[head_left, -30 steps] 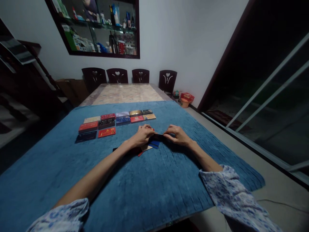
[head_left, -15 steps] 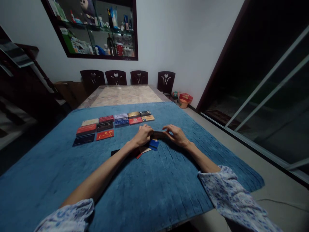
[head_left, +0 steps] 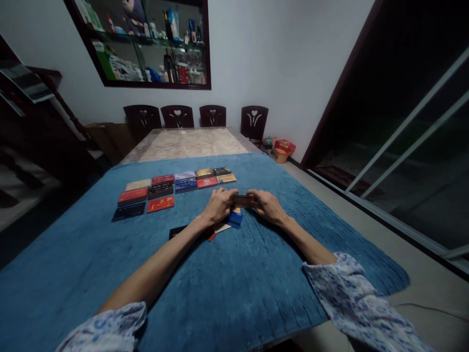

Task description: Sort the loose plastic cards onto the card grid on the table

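Observation:
Between my two hands is a dark-edged stack of cards (head_left: 243, 200), held up edge-on just above the cloth. My left hand (head_left: 218, 205) is closed around its left end, and the fingers of my right hand (head_left: 270, 207) pinch the right end. Below the stack, a blue card (head_left: 235, 220) with a dark stripe lies on a pale card (head_left: 221, 228). A red corner (head_left: 212, 236) and a black card (head_left: 176, 231) show from under my left forearm, which hides the rest of them.
Neat piles of cards in rows lie to the left, among them a red card (head_left: 160, 204), a dark navy card (head_left: 129, 211) and a blue pile (head_left: 185, 184). A blue cloth (head_left: 220, 288) covers the near part of the table (head_left: 194, 142). Chairs (head_left: 254, 122) stand beyond.
My right fingers have closed in on the right end of the card stack, where they were more arched before. The stack is tilted to show more of its side.

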Available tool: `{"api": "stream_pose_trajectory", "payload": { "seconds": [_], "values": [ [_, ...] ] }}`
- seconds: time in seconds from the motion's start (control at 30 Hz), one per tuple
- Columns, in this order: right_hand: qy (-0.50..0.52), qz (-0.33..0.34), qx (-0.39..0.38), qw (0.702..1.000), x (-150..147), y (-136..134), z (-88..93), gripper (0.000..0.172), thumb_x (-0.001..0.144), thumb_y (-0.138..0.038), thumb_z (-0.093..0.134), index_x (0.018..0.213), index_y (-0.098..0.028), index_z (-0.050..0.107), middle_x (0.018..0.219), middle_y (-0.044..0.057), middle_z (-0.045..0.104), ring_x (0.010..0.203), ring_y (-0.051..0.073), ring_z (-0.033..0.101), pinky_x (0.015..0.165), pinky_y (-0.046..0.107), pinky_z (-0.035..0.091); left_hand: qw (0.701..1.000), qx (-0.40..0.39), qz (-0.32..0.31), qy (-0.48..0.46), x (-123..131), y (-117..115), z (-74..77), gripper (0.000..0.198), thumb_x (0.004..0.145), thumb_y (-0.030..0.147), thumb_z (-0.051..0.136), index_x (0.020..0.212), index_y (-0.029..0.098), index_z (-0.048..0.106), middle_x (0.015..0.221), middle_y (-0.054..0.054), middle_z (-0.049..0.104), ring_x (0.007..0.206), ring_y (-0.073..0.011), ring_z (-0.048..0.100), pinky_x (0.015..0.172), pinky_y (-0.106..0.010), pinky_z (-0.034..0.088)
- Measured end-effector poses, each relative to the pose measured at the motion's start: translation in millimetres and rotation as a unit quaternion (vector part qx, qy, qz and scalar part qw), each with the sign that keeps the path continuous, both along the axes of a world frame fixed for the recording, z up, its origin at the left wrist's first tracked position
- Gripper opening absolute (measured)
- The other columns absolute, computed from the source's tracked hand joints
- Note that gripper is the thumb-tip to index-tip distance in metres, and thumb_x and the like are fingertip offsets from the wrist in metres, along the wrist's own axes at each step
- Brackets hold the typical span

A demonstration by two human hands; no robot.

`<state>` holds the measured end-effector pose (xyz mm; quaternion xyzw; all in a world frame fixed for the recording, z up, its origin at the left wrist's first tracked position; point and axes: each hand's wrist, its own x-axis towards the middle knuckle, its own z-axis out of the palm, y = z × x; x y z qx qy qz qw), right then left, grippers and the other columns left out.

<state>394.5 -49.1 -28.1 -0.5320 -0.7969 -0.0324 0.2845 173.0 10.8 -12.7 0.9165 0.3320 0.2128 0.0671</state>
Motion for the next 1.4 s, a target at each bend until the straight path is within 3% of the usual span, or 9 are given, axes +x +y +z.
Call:
{"api": "stream_pose_trajectory", "payload": {
  "seconds": [0.37, 0.53, 0.87, 1.13, 1.4],
  "values": [
    [-0.037, -0.017, -0.053, 0.998, -0.8, 3.6, -4.0, 0.049, 0.086, -0.020, 0.058, 0.135, -0.019, 0.052, 0.111, 0.011, 0.072, 0.092, 0.023, 0.063, 0.081, 0.033, 0.044, 0.998, 0.017, 0.023, 0.051, 0.2, -2.4, -0.2, 0.052, 0.082, 0.010, 0.053, 0.133, 0.022, 0.054, 0.117, -0.009, 0.069, 0.105, -0.0277, 0.057, 0.092, -0.043, 0.042],
    [-0.035, -0.007, -0.055, 0.998, -1.5, 4.2, -4.9, 0.050, 0.087, -0.018, 0.057, 0.136, -0.019, 0.050, 0.126, 0.012, 0.066, 0.107, 0.024, 0.060, 0.090, 0.035, 0.044, 0.998, 0.013, 0.024, 0.053, 1.1, -3.4, 0.7, 0.056, 0.082, 0.010, 0.052, 0.136, 0.022, 0.051, 0.126, -0.010, 0.067, 0.108, -0.0283, 0.056, 0.093, -0.044, 0.041],
    [-0.073, -0.035, -0.023, 0.996, -4.9, 4.5, -1.0, 0.053, 0.085, -0.023, 0.059, 0.138, -0.018, 0.050, 0.112, 0.013, 0.059, 0.101, 0.027, 0.051, 0.083, 0.036, 0.042, 0.999, -0.021, 0.040, 0.028, 1.2, -2.8, 5.9, 0.051, 0.083, 0.012, 0.052, 0.133, 0.021, 0.053, 0.126, -0.009, 0.067, 0.112, -0.0292, 0.055, 0.092, -0.044, 0.041],
    [-0.099, -0.054, -0.032, 0.993, -7.3, 2.2, 6.1, 0.055, 0.090, -0.031, 0.059, 0.142, -0.015, 0.047, 0.118, 0.016, 0.058, 0.104, 0.028, 0.049, 0.084, 0.037, 0.040, 0.998, -0.043, 0.032, 0.019, -1.2, 0.3, 10.9, 0.058, 0.080, 0.015, 0.058, 0.137, 0.019, 0.050, 0.133, -0.011, 0.063, 0.117, -0.0314, 0.051, 0.093, -0.046, 0.041],
    [-0.106, -0.062, -0.019, 0.992, -6.2, 3.6, 7.6, 0.051, 0.092, -0.032, 0.058, 0.139, -0.016, 0.049, 0.121, 0.016, 0.059, 0.107, 0.029, 0.049, 0.084, 0.038, 0.040, 0.998, -0.037, 0.029, 0.039, -2.2, -0.6, 14.0, 0.054, 0.080, 0.013, 0.056, 0.134, 0.017, 0.051, 0.122, -0.012, 0.067, 0.112, -0.0309, 0.052, 0.092, -0.045, 0.041]
  ]
}}
